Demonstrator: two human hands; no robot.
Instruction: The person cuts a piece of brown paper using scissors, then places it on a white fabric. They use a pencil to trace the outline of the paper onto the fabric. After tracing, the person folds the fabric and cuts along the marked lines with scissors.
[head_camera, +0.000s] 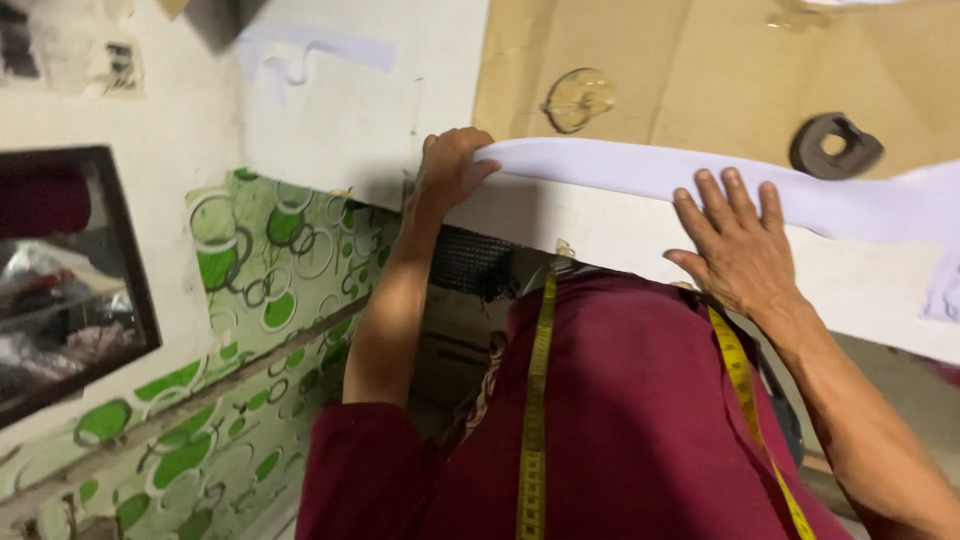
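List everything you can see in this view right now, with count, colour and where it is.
fabric strip: one, pale lilac-white, stretched along the table's near edge
table: one, white top, upper part of the view
cardboard sheet: one, brown, on the table behind the strip
clear disc: one, yellowish see-through, on the cardboard
ring-shaped piece: one, dark grey, on the cardboard at right
patterned covering: one, white with green circles, below the table at left
dark-framed panel: one, black frame, far left
measuring tape: one, yellow, hanging around the neck over the maroon shirt
left hand: gripping the strip's end
right hand: flat on the strip, fingers spread
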